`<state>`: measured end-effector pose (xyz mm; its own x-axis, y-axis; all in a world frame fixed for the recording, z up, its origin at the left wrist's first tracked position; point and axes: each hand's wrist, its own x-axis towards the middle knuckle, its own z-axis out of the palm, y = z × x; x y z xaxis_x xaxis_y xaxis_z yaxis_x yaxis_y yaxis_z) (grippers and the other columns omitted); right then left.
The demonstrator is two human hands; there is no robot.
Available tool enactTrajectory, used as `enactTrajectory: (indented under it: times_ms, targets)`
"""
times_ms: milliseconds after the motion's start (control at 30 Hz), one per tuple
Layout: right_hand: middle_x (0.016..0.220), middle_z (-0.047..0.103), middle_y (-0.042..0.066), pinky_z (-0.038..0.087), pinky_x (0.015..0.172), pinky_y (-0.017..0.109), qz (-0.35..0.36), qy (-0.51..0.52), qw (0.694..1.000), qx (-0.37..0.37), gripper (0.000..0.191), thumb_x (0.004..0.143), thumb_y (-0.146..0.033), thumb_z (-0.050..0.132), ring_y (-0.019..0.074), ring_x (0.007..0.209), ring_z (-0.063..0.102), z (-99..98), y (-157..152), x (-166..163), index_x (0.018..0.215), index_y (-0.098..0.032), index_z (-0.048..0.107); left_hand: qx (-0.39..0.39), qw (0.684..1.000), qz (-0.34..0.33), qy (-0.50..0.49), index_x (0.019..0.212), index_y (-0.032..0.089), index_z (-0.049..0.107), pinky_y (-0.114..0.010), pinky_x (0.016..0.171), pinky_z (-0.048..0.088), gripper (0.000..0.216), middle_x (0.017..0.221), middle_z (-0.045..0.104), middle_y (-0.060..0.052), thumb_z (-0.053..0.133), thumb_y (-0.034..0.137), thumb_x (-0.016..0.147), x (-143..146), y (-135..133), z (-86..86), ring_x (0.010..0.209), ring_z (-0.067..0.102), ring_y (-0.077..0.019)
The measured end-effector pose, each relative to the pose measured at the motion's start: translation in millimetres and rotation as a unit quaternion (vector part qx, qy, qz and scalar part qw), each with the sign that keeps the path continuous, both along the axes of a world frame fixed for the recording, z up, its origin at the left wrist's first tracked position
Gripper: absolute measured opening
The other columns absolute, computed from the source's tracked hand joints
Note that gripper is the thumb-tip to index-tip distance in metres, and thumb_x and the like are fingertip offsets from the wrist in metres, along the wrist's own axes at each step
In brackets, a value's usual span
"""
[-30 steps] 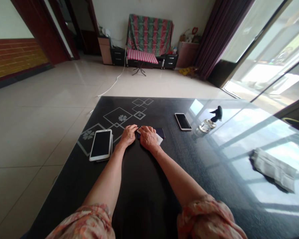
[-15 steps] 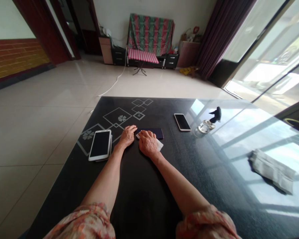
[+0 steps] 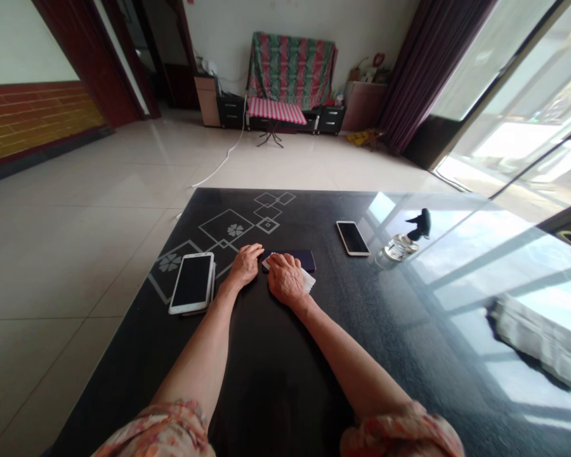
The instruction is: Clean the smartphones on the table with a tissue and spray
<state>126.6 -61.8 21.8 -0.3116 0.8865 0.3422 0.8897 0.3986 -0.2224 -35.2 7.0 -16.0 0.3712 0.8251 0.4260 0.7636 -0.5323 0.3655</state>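
A dark purple-blue smartphone (image 3: 305,259) lies flat on the black table in front of me. My left hand (image 3: 245,265) is at the phone's left end, fingers close together and bent, their tips on its edge. Over the phone's left and middle part, my right hand (image 3: 285,278) presses down a white cloth with a zigzag edge (image 3: 309,281). Fingers and palm cover most of the cloth and part of the phone. Left of my left forearm, a white smartphone with a black screen (image 3: 192,280) rests on top of another flat device, mostly hidden.
Another white-framed phone (image 3: 353,238) lies beyond my right hand. A clear spray bottle with a black trigger head (image 3: 401,245) stands beside it. A folded grey cloth (image 3: 538,339) is at the right of the glossy black table (image 3: 276,387). A striped-top small table (image 3: 276,110) stands across the room.
The view has shifted slightly, so everything sits a little lower and further right. Both hands keep nearly the same place on the phone and cloth.
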Motion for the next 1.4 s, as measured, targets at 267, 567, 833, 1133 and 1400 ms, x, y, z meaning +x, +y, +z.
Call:
enactTrajectory:
  times_ms: [267,567,833,1133,1400]
  targets:
    - [0.131,0.054,0.005,0.032,0.095,0.037,0.008,-0.006,1.0,-0.008,0.034,0.093,-0.023,0.041,0.0238,0.114,0.043,3.1,-29.4,10.3,0.123,-0.025,0.058,0.005,1.0,-0.007,0.0,0.117,0.016,0.064,-0.043,0.109,0.039,0.049,0.125,0.062,-0.01,0.037,0.003,0.078,0.4,-1.2,-1.0,0.12,0.055,-0.0216]
    - [0.128,0.057,0.005,0.032,0.093,0.038,-0.033,0.012,0.999,-0.005,0.033,0.094,-0.024,0.04,0.0235,0.111,0.046,-1.5,10.3,12.9,0.119,-0.024,0.061,-0.043,0.998,-0.039,0.013,0.122,0.01,0.06,-0.044,0.111,0.037,0.06,0.136,0.054,-0.014,0.049,0.009,0.063,-4.5,-5.4,8.9,0.127,0.047,-0.0284]
    - [0.122,0.06,0.005,0.032,0.091,0.038,-0.039,0.005,0.999,-0.009,0.031,0.093,-0.024,0.041,0.0236,0.107,0.046,0.0,27.6,8.2,0.115,-0.024,0.062,-0.087,0.995,-0.007,0.038,0.129,0.01,0.054,-0.047,0.114,0.03,0.066,0.141,0.048,-0.016,0.063,0.028,0.067,0.0,-8.4,11.4,0.133,0.038,-0.0344]
    - [0.129,0.056,0.006,0.031,0.093,0.038,-0.006,-0.015,1.0,-0.005,0.032,0.092,-0.022,0.042,0.0242,0.112,0.044,2.9,-16.9,20.4,0.12,-0.023,0.059,-0.062,0.998,-0.01,0.027,0.126,0.011,0.056,-0.045,0.113,0.031,0.061,0.14,0.049,-0.016,0.063,0.026,0.066,-0.3,-8.9,9.1,0.131,0.042,-0.0325]
    - [0.128,0.056,0.007,0.031,0.093,0.04,-0.025,-0.016,1.0,-0.005,0.032,0.093,-0.022,0.04,0.0249,0.111,0.045,-0.2,-3.5,15.0,0.118,-0.023,0.06,-0.052,0.998,-0.009,0.017,0.122,0.011,0.059,-0.045,0.112,0.034,0.061,0.136,0.053,-0.015,0.066,0.026,0.063,0.8,-8.1,9.5,0.128,0.045,-0.0325]
